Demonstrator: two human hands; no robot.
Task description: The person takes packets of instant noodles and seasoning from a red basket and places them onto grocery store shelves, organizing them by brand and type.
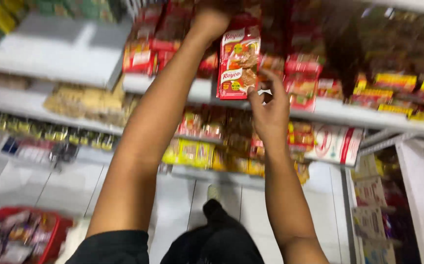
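Landmark: strip of red seasoning sachets (238, 56), hanging in front of the white shelf edge (197, 90) at upper centre.

Nearest the camera: black sleeve and dark trousers at the bottom edge. Red basket (6, 215) of packets sits on the tiled floor, far below and left of the strip.

Right hand (270, 105): just below and right of the strip. Fingers curled, thumb and fingertips touching the strip's lower right corner in a loose pinch. Forearm runs down from it to the bottom edge.

Left hand (211, 20): at the top end of the strip, closed on its upper edge. Finger detail blurred; grip appears firm, but fingertips are cut off by the frame top. Forearm slants down-left from the strip.

Strip itself: two sachets visible, one above the other, upright, red with a white band and a picture of food on each.

Behind the strip: more red packets (143, 49) crowd the same shelf left and right. Yellow packets (192, 151) stand on the shelf below it. Yellow-and-red packs (398, 83) lie well right. All motion-blurred.
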